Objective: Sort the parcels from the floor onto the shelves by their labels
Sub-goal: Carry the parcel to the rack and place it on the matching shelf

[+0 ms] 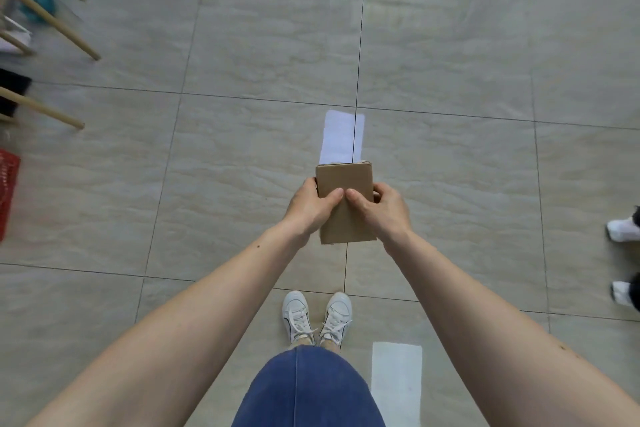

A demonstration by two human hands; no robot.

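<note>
A small brown cardboard parcel is held out in front of me above the tiled floor. My left hand grips its left side with the thumb pressed on the top face. My right hand grips its right side, thumb also on top, and the two thumbs nearly meet in the middle. The face turned up is plain cardboard; no label shows on it. No shelves appear in view.
Glossy beige floor tiles spread all round. Wooden furniture legs and a red crate stand at the left edge. Another person's white shoes show at the right edge. My own white sneakers are below the parcel.
</note>
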